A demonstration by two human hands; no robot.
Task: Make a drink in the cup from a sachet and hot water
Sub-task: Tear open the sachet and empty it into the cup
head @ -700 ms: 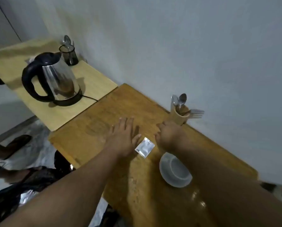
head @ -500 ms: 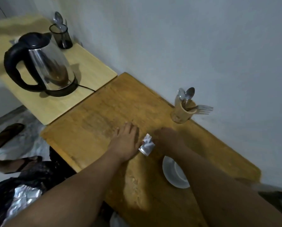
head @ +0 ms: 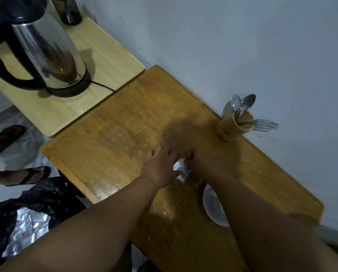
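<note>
Wooden table [head: 115, 138] against grey wall [head: 242, 46]

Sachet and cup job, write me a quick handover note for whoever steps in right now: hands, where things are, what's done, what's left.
Left hand: on the darker wooden table, closed on the left side of the silver sachet.
Right hand: blurred, at the sachet's far side; grip cannot be confirmed.
White cup: on the table near its right edge, partly under the right forearm; no contents visible.
Electric kettle: on its base on the lighter table, far left.
Spoons stand in the wooden holder by the wall.
Done: sachet picked up, looks unopened.
Left: tear, empty into cup, add hot water, stir.
</note>
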